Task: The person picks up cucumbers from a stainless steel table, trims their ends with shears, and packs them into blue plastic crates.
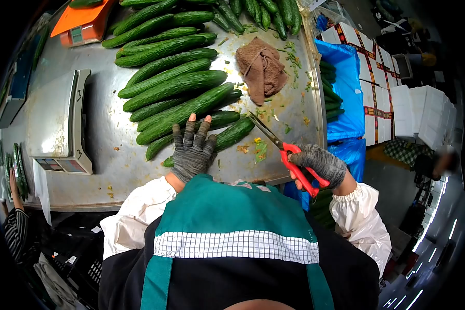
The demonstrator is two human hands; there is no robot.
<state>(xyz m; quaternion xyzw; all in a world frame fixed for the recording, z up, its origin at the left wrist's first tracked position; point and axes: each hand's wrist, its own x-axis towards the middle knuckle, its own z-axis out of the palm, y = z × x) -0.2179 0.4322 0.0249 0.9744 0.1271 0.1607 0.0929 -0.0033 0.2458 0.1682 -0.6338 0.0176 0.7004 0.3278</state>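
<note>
My left hand (192, 152), in a grey fingerless glove, lies flat with fingers spread on the near end of a row of long green cucumbers (174, 90). Beneath and beside it, one cucumber (235, 133) points up to the right. In my right hand (323, 164), gloved the same way, are scissors (285, 150) with red handles. Their blades point up and left, the tips close to that cucumber's far end. I cannot tell whether the tips touch it. Beyond the scissors, a crumpled brown cloth (261, 67) rests on the metal table (139, 183).
Green trimmings lie around the cloth. A flat scale (54, 111) and an orange-topped scale (85, 25) stand at left. Past the right table edge are blue-lined containers (346, 59) of cucumbers and white boxes (377, 98). At far left, another person's hand (13, 182) touches cucumbers.
</note>
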